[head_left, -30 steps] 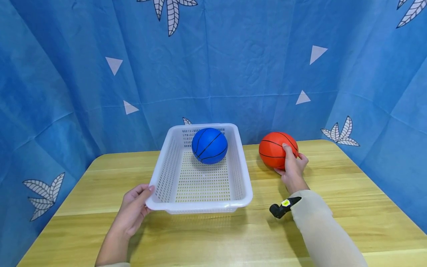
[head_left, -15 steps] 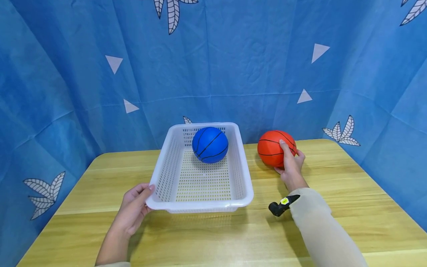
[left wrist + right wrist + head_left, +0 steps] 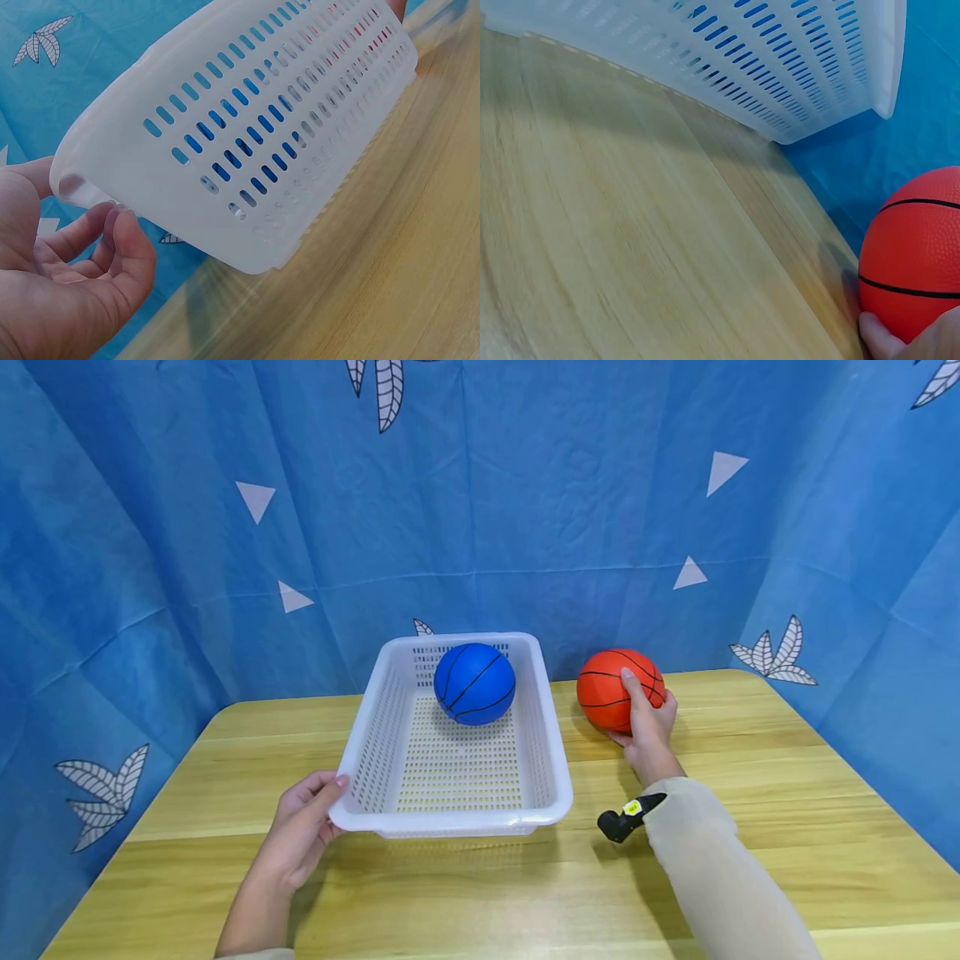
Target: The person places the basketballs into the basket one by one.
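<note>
At the near left corner of a white plastic basket (image 3: 457,822), my left hand (image 3: 298,827) grips the rim. In the left wrist view its thumb lies over the rim and its fingers curl in beneath. A blue toy basketball (image 3: 474,683) sits in the far part of the basket. To the basket's right, my right hand (image 3: 648,731) holds a red toy basketball (image 3: 602,689), its thumb across the top and fingers low on the ball. The right wrist view catches only part of the red ball and a little of the hand.
Everything stands on a light wooden table (image 3: 465,902). A blue curtain (image 3: 525,510) with white leaf and triangle prints hangs right behind the far edge and along both sides. A small black device (image 3: 630,818) is strapped at the right wrist.
My right hand and the red basketball have shifted slightly left, towards the basket. The left hand keeps its grip on the rim. The head view has tilted a little.
</note>
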`<action>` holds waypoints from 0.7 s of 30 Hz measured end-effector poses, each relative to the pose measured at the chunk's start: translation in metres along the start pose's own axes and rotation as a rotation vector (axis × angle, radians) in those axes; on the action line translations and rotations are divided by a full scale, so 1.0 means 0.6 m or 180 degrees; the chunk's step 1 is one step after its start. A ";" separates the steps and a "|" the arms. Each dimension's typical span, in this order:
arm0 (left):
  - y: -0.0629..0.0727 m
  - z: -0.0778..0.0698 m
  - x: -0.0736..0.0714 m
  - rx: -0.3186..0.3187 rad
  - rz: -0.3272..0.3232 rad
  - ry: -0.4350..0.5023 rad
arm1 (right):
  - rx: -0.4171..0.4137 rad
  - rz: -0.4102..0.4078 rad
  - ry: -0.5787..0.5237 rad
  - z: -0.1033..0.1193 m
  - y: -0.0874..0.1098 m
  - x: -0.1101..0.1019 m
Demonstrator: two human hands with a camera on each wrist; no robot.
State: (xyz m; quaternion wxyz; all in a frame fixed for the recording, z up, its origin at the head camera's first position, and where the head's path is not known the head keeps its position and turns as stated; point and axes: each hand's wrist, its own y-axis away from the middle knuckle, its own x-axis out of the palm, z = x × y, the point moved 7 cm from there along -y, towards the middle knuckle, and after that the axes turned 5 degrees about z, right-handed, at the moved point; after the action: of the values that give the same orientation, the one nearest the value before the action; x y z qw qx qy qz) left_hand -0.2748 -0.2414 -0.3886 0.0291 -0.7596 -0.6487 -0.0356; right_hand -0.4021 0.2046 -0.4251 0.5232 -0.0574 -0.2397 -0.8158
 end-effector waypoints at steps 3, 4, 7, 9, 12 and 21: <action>0.000 -0.001 0.001 0.0016 0.0019 -0.0006 | -0.0003 0.0000 -0.0022 0.000 -0.002 0.002; -0.001 -0.002 0.002 0.0020 0.0022 -0.0008 | -0.0011 -0.0004 -0.0031 0.000 -0.002 0.002; -0.001 -0.002 0.003 0.0013 0.0030 0.0000 | -0.0033 -0.0027 -0.0060 -0.001 -0.004 0.000; -0.001 -0.002 0.004 0.0004 0.0028 0.0008 | -0.0059 -0.0049 -0.0073 -0.001 -0.004 -0.002; -0.001 -0.002 0.004 -0.0006 0.0020 0.0010 | -0.0070 -0.0066 -0.0116 -0.001 -0.004 -0.005; 0.000 -0.002 0.002 0.0028 0.0047 0.0067 | -0.0090 -0.0031 -0.0286 -0.003 -0.003 -0.004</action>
State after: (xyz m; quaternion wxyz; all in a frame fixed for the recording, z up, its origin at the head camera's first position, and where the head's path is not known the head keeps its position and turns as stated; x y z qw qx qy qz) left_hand -0.2745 -0.2404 -0.3874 0.0396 -0.7638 -0.6429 -0.0406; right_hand -0.4025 0.2064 -0.4280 0.5070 -0.1001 -0.2518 -0.8182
